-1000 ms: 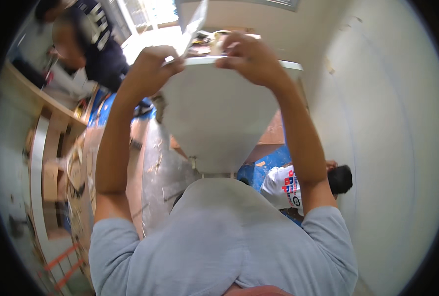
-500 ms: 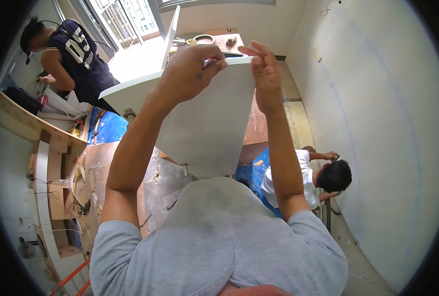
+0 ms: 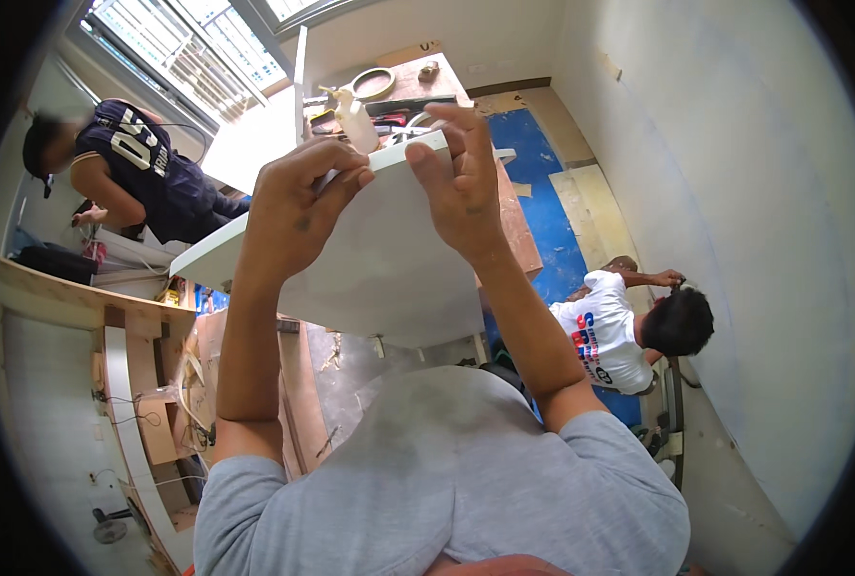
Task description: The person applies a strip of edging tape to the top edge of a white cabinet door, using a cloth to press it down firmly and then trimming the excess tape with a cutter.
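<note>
A white panel (image 3: pixel 389 254) stands tilted in front of my chest, its pale narrow edge facing up. My left hand (image 3: pixel 298 206) is at this edge, thumb and index finger pinched together against it. Whatever lies between those fingertips, if anything, is too small to make out. At the panel's right corner my right hand (image 3: pixel 466 187) grips the edge, its thumb against the near face and its fingers bent over the top. Just beyond the edge stands a whitish plastic bottle (image 3: pixel 355 123).
The workbench (image 3: pixel 451 82) behind carries a tape roll (image 3: pixel 374 84) and tools. At the left a person in a dark jersey (image 3: pixel 144 168) stands by a counter. A person in a white shirt (image 3: pixel 600 331) crouches by the right wall. Blue sheeting (image 3: pixel 533 158) covers part of the floor.
My view has shifted, showing more of the bench and bottle. My right hand, with fingers spread before, now closes on the panel's corner. My left hand appears lower and further left.
</note>
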Available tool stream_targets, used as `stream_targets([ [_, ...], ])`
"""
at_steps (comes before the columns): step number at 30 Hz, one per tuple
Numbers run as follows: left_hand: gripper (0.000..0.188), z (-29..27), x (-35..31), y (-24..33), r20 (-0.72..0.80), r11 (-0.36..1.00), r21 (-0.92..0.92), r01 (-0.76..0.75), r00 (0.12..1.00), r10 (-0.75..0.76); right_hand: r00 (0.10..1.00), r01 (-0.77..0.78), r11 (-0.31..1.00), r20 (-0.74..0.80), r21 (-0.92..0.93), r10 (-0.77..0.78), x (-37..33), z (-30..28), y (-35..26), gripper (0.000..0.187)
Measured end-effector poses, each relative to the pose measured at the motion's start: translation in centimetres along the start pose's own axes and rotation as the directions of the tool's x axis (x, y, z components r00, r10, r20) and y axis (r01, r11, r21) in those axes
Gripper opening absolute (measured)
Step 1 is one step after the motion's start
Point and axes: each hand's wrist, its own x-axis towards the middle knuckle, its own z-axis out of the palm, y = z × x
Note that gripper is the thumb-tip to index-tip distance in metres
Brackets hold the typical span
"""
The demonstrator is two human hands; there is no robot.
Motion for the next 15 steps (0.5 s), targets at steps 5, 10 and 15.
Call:
stream_targets([
  [5,0.010,-0.2,-0.4,-0.2,-0.013,0.998,-0.023,-0.054,0.998,0.053,0.990,0.136,0.972,-0.009,-0.191,-0.140,-0.4,0.1,0.6,0.018],
  [10,0.014,-0.3,-0.9,-0.4,-0.006,0.998,-0.039,-0.039,0.999,0.039,0.992,0.127,0.968,0.012,-0.218,-0.128,-0.5,-0.1,1.2,0.017],
  [15,0.013,-0.4,-1.6,0.8,-0.066,0.917,0.323,-0.235,0.961,0.269,0.993,0.083,0.989,0.090,-0.119,-0.073,-1.0,-1.2,0.6,0.014],
])
